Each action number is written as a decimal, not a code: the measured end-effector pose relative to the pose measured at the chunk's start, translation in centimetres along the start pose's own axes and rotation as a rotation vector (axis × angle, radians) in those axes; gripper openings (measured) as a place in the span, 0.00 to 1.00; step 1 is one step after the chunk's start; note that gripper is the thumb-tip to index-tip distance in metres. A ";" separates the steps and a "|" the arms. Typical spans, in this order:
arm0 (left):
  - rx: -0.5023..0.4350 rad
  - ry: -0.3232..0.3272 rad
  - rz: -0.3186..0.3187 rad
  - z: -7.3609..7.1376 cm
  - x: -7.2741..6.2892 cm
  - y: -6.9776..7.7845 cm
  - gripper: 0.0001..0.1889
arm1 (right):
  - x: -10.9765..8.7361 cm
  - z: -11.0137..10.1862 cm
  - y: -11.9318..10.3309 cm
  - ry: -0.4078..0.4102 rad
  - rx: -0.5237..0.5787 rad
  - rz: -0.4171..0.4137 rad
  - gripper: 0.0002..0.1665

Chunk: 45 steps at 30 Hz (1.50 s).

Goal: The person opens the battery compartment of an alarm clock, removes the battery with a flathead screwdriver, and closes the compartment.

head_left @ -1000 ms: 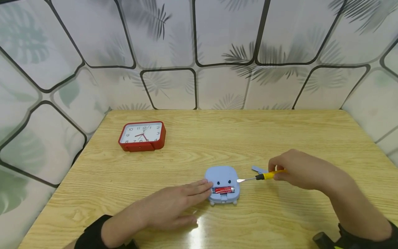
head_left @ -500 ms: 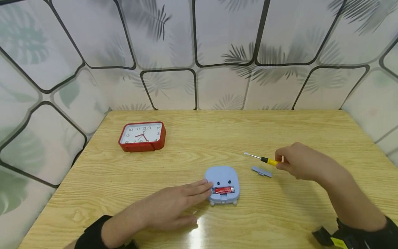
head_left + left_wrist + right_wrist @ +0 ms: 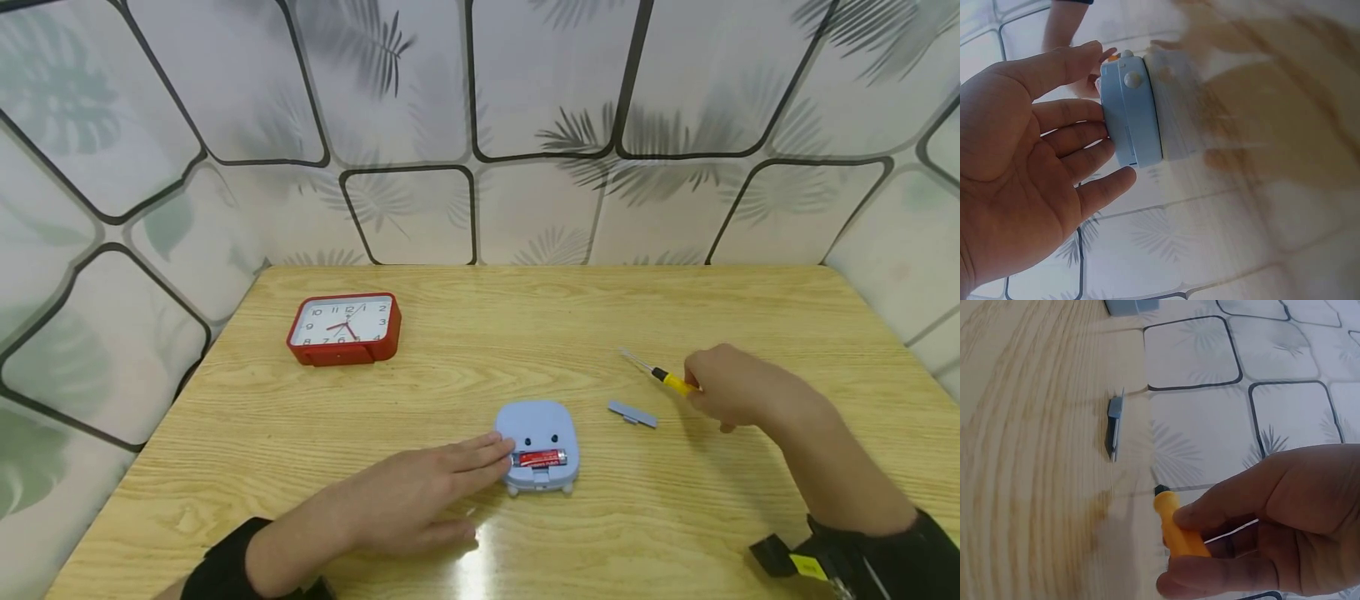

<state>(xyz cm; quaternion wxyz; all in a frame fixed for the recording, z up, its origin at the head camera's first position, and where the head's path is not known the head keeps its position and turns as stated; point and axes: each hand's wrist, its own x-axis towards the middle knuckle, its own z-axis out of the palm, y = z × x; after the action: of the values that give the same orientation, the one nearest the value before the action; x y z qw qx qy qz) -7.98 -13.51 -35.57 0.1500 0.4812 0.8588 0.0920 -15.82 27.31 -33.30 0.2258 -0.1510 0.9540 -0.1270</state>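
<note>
A light blue clock-like device [image 3: 537, 421] with two small feet lies on the table, its battery slot uncovered and a red battery [image 3: 542, 458] inside. My left hand [image 3: 420, 496] rests against its left side with straight fingers, which the left wrist view shows touching the device's edge [image 3: 1132, 115]. Between thumb and fingers, my right hand [image 3: 738, 387] holds a screwdriver [image 3: 673, 382] by its yellow handle [image 3: 1179, 528]. The metal tip points away to the left, apart from the device. A small blue battery cover [image 3: 632, 414] lies between the device and my right hand.
A red alarm clock [image 3: 345, 329] with a white dial lies toward the back left of the wooden table [image 3: 487, 342]. Behind the table hangs a patterned pale backdrop [image 3: 536, 208].
My right hand has drawn the screwdriver away from the device's right edge, up and to the right past the battery cover. The left hand and the device have stayed in place.
</note>
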 end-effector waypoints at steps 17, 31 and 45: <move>0.007 0.001 0.002 0.0 0.0 0.0 0.36 | 0.9 0.7 0.7 -0.042 0.031 0.039 0.10; 0.012 0.005 0.003 0.0 0.0 -0.1 0.37 | 0.9 0.7 0.5 0.036 -0.121 0.004 0.20; 0.002 0.007 0.002 0.0 0.1 -0.1 0.37 | -0.5 1.2 -4.2 0.254 -0.196 -0.160 0.15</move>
<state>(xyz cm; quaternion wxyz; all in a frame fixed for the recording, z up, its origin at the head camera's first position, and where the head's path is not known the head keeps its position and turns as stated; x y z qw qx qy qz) -8.06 -13.49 -35.55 0.1465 0.4820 0.8589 0.0928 -13.86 23.38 -32.81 0.0770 -0.2304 0.9676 -0.0692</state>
